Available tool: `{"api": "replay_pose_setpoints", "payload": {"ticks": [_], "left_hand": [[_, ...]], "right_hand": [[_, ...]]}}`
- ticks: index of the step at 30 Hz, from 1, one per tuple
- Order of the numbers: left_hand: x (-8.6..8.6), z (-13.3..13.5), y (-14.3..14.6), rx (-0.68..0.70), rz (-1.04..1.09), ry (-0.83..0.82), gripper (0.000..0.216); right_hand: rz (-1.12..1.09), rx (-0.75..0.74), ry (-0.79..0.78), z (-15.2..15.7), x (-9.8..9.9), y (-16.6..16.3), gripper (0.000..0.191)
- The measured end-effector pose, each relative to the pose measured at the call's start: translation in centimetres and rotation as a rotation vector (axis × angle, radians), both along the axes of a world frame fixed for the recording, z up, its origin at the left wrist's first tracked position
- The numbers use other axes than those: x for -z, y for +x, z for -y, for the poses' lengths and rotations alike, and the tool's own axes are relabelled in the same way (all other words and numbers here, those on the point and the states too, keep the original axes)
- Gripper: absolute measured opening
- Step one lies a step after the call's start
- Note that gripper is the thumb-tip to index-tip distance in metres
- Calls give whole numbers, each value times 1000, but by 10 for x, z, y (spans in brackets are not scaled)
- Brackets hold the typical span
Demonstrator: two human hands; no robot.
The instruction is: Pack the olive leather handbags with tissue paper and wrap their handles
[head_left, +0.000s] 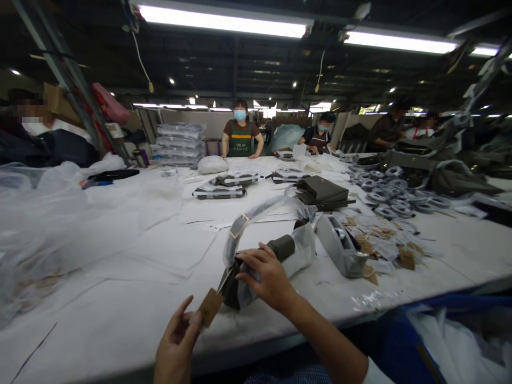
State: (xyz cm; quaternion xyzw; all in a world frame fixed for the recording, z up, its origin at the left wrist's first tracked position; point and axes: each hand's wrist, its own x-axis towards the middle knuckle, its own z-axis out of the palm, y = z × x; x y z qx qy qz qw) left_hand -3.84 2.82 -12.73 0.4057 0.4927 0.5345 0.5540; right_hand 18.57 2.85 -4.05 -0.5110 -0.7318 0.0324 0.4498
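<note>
The right hand (266, 272) covers part of the dark olive handbag (282, 247), which sits on the desk (152, 314) just below the centre of the view; its fingers bend over the base of the strap (262, 208), and whether they pinch anything is hidden. At seven o'clock from the handbag, the left hand (180, 330) pinches a brown hang tag (210, 308) between thumb and fingers, its print too small to read. A thin cord (226, 280) runs from the tag towards the handbag, its far end lost under the right hand. A blue bin (394, 336) at four o'clock is cut off by the frame. White sheeting covers the desk, and fluorescent tubes (224, 21) light a dim hall; a co-worker in a green apron (242, 140) stands at twelve o'clock. Clear film wraps the arched strap and its squarish metal buckle (234, 233). At three o'clock stands a grey, hollow tape dispenser (348, 261), with loose card tags (407, 260) beyond; ring-shaped wrapped coils (390, 194) lie at two, a flat olive bag (322, 192) at one, and crumpled translucent plastic (44, 213) at nine.
</note>
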Motion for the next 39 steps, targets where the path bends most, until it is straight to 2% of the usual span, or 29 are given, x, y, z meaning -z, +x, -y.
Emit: {"api": "replay_pose_setpoints", "payload": {"ticks": [3, 5, 6, 8, 9, 10, 11, 12, 13, 14, 16, 19, 22, 25, 28, 30, 32, 36, 37, 39], "left_hand": [[28, 12, 13, 215, 39, -72, 78], [38, 8, 8, 353, 3, -78, 74], [39, 1, -1, 417, -58, -80, 71], [31, -21, -27, 525, -262, -107, 63], [21, -34, -42, 553, -386, -127, 63], [8, -48, -54, 525, -472, -138, 65], [-9, -61, -62, 419, -506, -91, 67], [-28, -72, -65, 293, -508, -7, 67], [-50, -81, -61, 233, -483, 64, 64], [-71, -87, -51, 210, -438, 129, 61], [-112, -93, -19, 214, -297, 237, 57], [-153, -95, 34, 367, -150, 310, 62], [-174, -98, 66, 536, -132, 286, 70], [-188, -100, 77, 672, -159, 239, 73], [-200, -98, 83, 767, -185, 227, 74], [-208, -95, 89, 810, -198, 223, 71], [-215, -94, 96, 844, -229, 231, 67], [-225, -93, 107, 917, -335, 294, 53], [-226, -92, 110, 942, -358, 314, 51], [-227, -89, 113, 977, -401, 349, 52]], "right_hand": [[6, -131, -12, 8, -7, 14, 32], [-72, -205, -5, 18, -16, 37, 17], [-140, -197, 14, 22, -21, 54, 15], [-311, -51, 93, 23, -29, 98, 32], [-389, 77, 131, 19, -31, 123, 40], [-446, 237, 164, 11, -33, 149, 44], [-430, 403, 150, 0, -34, 176, 47], [-336, 549, 58, -15, -34, 201, 46], [-184, 666, -96, -32, -33, 224, 44], [-16, 737, -268, -50, -32, 244, 39], [83, 790, -415, -85, -27, 274, 25], [121, 855, -571, -124, -16, 297, 26], [143, 944, -690, -141, -4, 304, 30], [159, 980, -698, -144, 1, 305, 25], [170, 947, -578, -139, -5, 303, 16], [172, 926, -453, -127, -12, 298, 23], [116, 929, -255, -104, -20, 288, 31], [-209, 879, 357, -22, -33, 245, 44], [-241, 850, 429, 1, -36, 229, 44], [-229, 754, 431, 39, -39, 192, 39]]}}
